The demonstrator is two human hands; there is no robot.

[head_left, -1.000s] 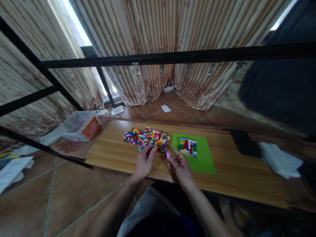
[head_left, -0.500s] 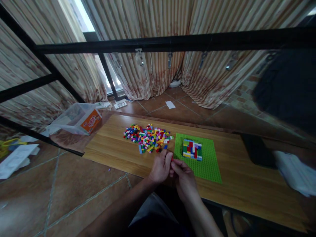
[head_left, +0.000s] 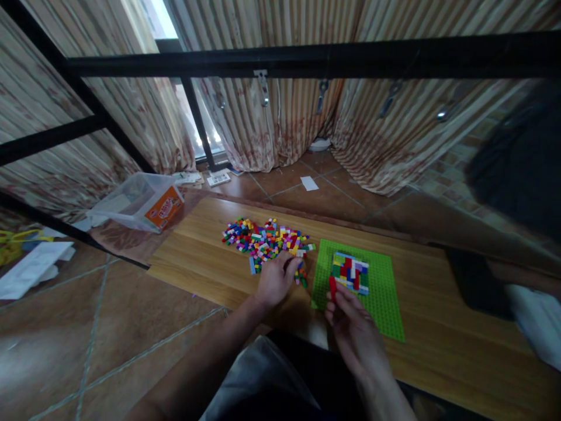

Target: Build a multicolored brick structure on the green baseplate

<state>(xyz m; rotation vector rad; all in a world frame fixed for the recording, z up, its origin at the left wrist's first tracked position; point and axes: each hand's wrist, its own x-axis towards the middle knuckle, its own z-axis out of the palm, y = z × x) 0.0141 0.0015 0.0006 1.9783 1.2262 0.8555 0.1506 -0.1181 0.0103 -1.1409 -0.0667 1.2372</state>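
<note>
My right hand [head_left: 353, 320] pinches a red toy brick [head_left: 332, 289] upright between thumb and fingers, over the near left part of the green baseplate [head_left: 385, 318]. On that plate sits a flat, roughly square build of multicoloured bricks [head_left: 350, 272], just beyond the right hand. My left hand [head_left: 277, 279] is at the near right edge of a loose brick pile [head_left: 267, 238], its fingers curled down and mostly hidden. What they hold, if anything, I cannot make out. A few loose bricks [head_left: 301, 273] lie right beside its thumb.
The wooden table [head_left: 205, 257] carries all the bricks. A clear plastic bin [head_left: 131, 202] with an orange label stands on the floor to the left. A dark flat object [head_left: 475, 283] and a whitish bundle [head_left: 537, 321] lie at the right. A black metal rail [head_left: 307, 61] crosses beyond the table.
My hands were together in front of the baseplate and have parted. The left has moved left to the pile; the right has moved right with the red brick. The view has shifted slightly.
</note>
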